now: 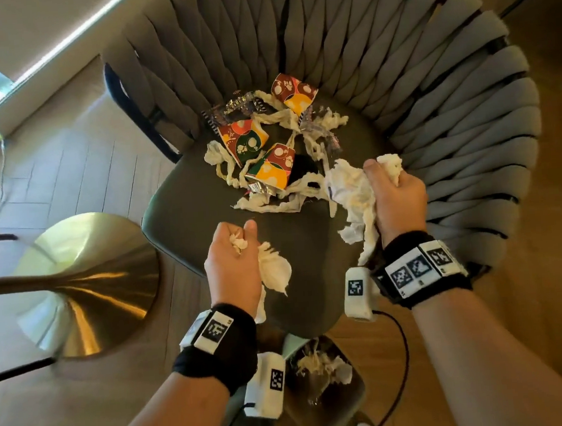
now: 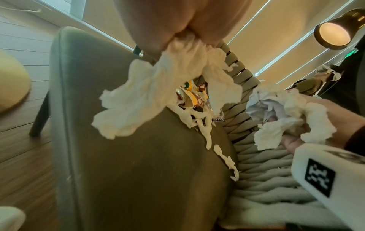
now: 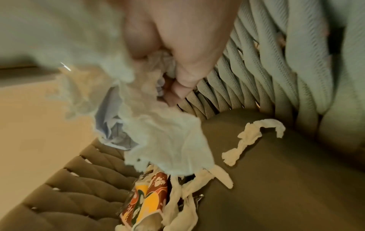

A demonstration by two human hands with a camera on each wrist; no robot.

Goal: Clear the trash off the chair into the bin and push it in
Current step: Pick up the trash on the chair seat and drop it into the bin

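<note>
Over the front of the dark chair seat point(image 1: 198, 199), my left hand point(image 1: 233, 260) grips a wad of white tissue point(image 1: 276, 273) that hangs below the fist point(image 2: 158, 87). My right hand point(image 1: 396, 197) holds a bigger bunch of crumpled tissue point(image 1: 352, 190) at the seat's right side point(image 3: 168, 140). A pile of trash lies at the back of the seat: crushed patterned paper cups point(image 1: 269, 170), twisted tissue strips point(image 1: 272, 203) and shiny wrappers point(image 1: 231, 109). The bin point(image 1: 323, 384) stands on the floor below the seat's front edge, between my forearms, with tissue inside.
The chair has a woven grey rope back point(image 1: 432, 100) curving round the seat. A brass pedestal table base point(image 1: 86, 282) stands on the wooden floor to the left. A lit lamp point(image 2: 333, 32) shows in the left wrist view. Cables run from my wrist cameras.
</note>
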